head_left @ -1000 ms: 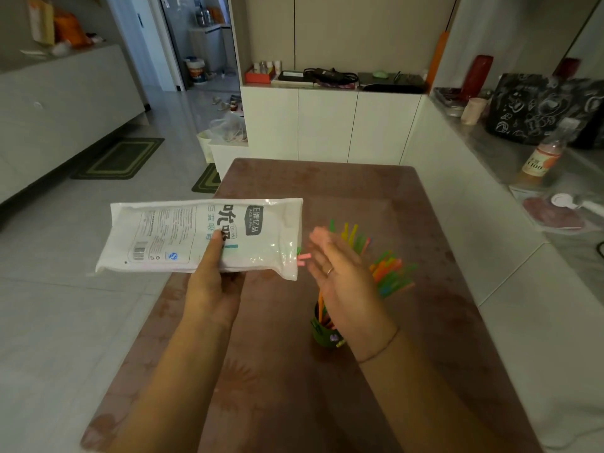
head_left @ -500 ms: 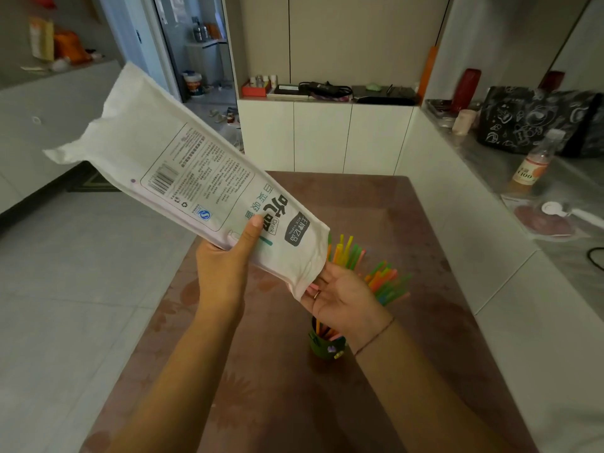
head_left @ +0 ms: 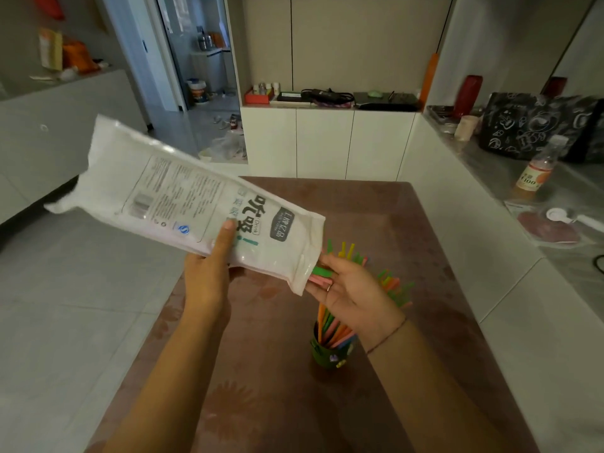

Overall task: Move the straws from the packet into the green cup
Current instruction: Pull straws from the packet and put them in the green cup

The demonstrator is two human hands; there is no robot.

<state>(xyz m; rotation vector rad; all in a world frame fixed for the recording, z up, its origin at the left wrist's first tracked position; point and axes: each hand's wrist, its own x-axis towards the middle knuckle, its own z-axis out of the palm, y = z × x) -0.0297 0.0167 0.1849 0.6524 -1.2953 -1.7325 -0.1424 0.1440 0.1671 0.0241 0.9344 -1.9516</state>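
Observation:
My left hand (head_left: 209, 276) grips a white straw packet (head_left: 183, 204) above the table, tilted with its open end down to the right. Green and pink straws (head_left: 322, 276) stick out of that mouth onto the palm of my right hand (head_left: 354, 295), whose fingers are spread under them. Below that hand stands the green cup (head_left: 330, 353), holding several coloured straws (head_left: 333, 328) that fan out up and to the right behind my hand.
The brown table (head_left: 425, 256) has a white counter along its right side carrying an orange drink bottle (head_left: 536, 171) and a black patterned bag (head_left: 536, 125). White cabinets (head_left: 327, 142) stand past the table's far edge. Tiled floor lies to the left.
The packet went from level to steeply raised at its closed end, then lowered somewhat. Straws have slid out of its mouth onto my right palm, which moved in under the opening.

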